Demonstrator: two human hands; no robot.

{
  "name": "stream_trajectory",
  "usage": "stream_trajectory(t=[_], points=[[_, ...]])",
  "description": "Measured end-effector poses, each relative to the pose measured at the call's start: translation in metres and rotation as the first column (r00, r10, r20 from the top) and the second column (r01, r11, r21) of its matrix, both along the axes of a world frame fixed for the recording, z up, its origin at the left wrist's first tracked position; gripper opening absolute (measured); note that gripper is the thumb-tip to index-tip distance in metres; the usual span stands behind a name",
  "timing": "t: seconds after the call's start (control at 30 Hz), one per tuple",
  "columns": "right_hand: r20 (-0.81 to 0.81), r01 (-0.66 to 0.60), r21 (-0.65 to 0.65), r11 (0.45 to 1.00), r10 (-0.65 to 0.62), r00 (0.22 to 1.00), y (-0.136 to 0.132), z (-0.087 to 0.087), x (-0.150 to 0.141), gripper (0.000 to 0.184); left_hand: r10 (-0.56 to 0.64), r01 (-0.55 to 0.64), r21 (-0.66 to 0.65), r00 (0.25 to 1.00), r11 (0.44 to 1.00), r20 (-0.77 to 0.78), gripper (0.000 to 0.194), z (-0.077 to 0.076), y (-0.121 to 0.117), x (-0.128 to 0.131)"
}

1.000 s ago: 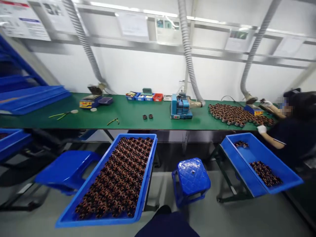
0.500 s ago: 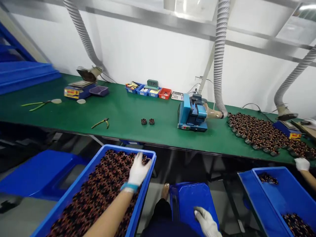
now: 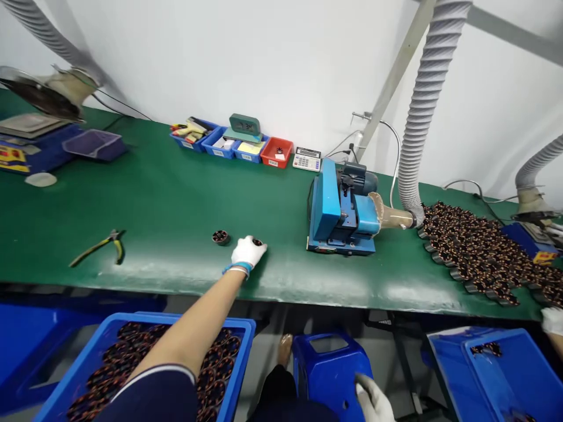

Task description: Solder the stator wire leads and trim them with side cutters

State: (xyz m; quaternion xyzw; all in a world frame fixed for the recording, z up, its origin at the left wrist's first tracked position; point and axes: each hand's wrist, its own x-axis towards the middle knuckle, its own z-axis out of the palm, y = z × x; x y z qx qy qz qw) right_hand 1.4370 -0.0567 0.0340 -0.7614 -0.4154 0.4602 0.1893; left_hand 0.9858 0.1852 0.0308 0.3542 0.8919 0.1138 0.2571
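Observation:
On the green workbench, my gloved left hand (image 3: 248, 251) is closed around a small round motor stator (image 3: 257, 242), mostly covered by the fingers. Just left of it stands another stator (image 3: 220, 237), dark-sided and wound inside, apart from the hand. My right hand (image 3: 373, 400), also gloved, hangs low over a blue stool (image 3: 332, 366). Its fingers are loosely bent and apart, and nothing shows in them. Below my left arm, a blue bin (image 3: 247, 334) holds many wound stators in rows.
A blue motor-driven machine (image 3: 343, 214) with an exhaust hose stands right of my left hand. Pliers (image 3: 103, 246) lie at the left. Small trays (image 3: 220, 143) and a calculator (image 3: 307, 159) line the wall. Massed stators (image 3: 475, 246) and another person's gloved hand (image 3: 553, 321) are far right.
My left hand has gone from the bin up to the bench and closed on one of the two stators there. My right hand stays low by the stool. The view has shifted closer to the bench.

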Motion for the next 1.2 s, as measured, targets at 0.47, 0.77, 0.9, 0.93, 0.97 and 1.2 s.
stream_trajectory(t=[0.47,0.77,0.9,0.93,0.97,1.2], points=[[0.433,-0.525,0.413,0.744,0.346,0.832,0.236,-0.048,-0.085,0.079,-0.195,0.163,0.196,0.968,0.967,0.155,0.035,-0.039,-0.001,0.239],[0.361,-0.479,0.485,0.732,0.331,0.872,0.249,-0.060,-0.070,0.058,-0.034,0.063,0.374,0.996,0.925,-0.086,0.124,-0.048,0.022,0.203],[0.272,-0.453,0.516,0.727,0.362,0.891,0.252,-0.058,-0.066,0.053,0.011,0.030,0.396,0.995,0.918,-0.099,0.124,-0.056,0.044,0.200],[0.245,-0.436,0.524,0.731,0.362,0.900,0.253,-0.055,-0.066,0.052,0.017,0.026,0.403,0.995,0.915,-0.103,0.123,-0.057,0.046,0.200],[0.219,-0.416,0.532,0.737,0.355,0.909,0.255,-0.051,-0.066,0.052,0.022,0.023,0.411,0.994,0.911,-0.105,0.122,-0.058,0.047,0.199],[-0.105,-0.090,0.665,0.741,0.212,0.972,0.298,-0.012,-0.078,0.052,0.053,0.001,0.438,0.993,0.899,-0.110,0.120,-0.060,0.047,0.200]])
